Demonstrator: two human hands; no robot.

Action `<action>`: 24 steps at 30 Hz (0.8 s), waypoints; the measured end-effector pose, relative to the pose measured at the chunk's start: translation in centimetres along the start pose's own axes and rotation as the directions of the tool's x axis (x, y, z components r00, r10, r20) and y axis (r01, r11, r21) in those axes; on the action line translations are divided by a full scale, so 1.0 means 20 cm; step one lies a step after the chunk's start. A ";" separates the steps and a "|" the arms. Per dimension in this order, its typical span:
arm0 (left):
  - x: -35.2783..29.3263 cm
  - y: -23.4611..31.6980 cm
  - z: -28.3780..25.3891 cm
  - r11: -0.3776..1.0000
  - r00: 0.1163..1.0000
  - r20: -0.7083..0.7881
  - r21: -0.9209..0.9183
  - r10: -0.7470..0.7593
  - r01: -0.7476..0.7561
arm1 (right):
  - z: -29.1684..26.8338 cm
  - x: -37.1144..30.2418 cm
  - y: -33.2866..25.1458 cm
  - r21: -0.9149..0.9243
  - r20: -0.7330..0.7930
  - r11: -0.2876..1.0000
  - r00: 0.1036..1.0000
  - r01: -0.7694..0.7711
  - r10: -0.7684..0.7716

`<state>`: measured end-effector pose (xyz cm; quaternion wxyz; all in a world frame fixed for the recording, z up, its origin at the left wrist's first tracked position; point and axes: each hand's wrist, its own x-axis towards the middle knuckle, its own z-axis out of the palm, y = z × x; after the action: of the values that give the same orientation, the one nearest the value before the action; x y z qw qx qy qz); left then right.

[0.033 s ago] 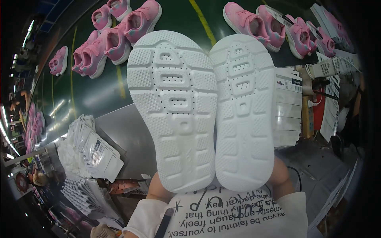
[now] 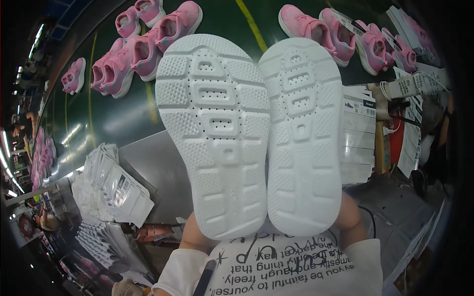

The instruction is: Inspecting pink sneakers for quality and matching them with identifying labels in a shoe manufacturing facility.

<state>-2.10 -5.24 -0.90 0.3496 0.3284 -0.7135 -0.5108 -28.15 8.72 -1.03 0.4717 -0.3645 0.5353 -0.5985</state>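
Observation:
Two white-soled shoes are held up side by side, soles facing me and toes upward. The left shoe (image 2: 217, 163) is tilted, its inner edge touching or overlapping the right shoe (image 2: 303, 158). Both soles have textured tread blocks, rows of small holes and oblong recesses; their uppers are hidden. My left forearm (image 2: 194, 236) rises behind the left heel, and my right forearm (image 2: 351, 222) behind the right heel. My hands and fingers are hidden behind the shoes, which stay aloft in front of my shirt.
Several pink shoes (image 2: 118, 64) stand on the green belt (image 2: 108, 121) at the far left, more pink shoes (image 2: 316, 32) at the far right. White paper stacks (image 2: 123, 187) lie on the grey metal surface (image 2: 158, 163). Labelled boxes (image 2: 358, 138) are stacked right, near cables.
Both shoes have shifted slightly upward, the left one also a little to the left. The surroundings look the same.

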 end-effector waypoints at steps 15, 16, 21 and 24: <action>0.43 0.13 0.07 0.898 0.889 0.399 0.439 -0.226 0.032 | -0.03 0.25 -0.02 -0.904 0.071 0.395 0.969 0.163 -0.236; 0.36 0.11 0.06 0.897 0.887 0.400 0.440 -0.231 0.036 | 0.01 0.16 -0.01 -0.903 0.071 0.398 0.970 0.161 -0.231; 0.17 -0.04 0.21 0.675 0.833 0.531 0.559 0.155 -0.482 | 0.14 0.03 0.07 -0.930 0.186 0.308 0.980 0.199 -0.071; 0.13 -0.13 0.21 0.653 0.803 0.595 0.589 0.049 -0.476 | 0.14 0.04 0.15 -0.955 0.181 0.222 0.979 0.197 -0.092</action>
<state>-6.84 -5.98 -3.88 0.0566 0.1714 -0.9624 -0.2030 -25.23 7.08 -3.52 0.1109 -0.6504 0.7331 -0.1650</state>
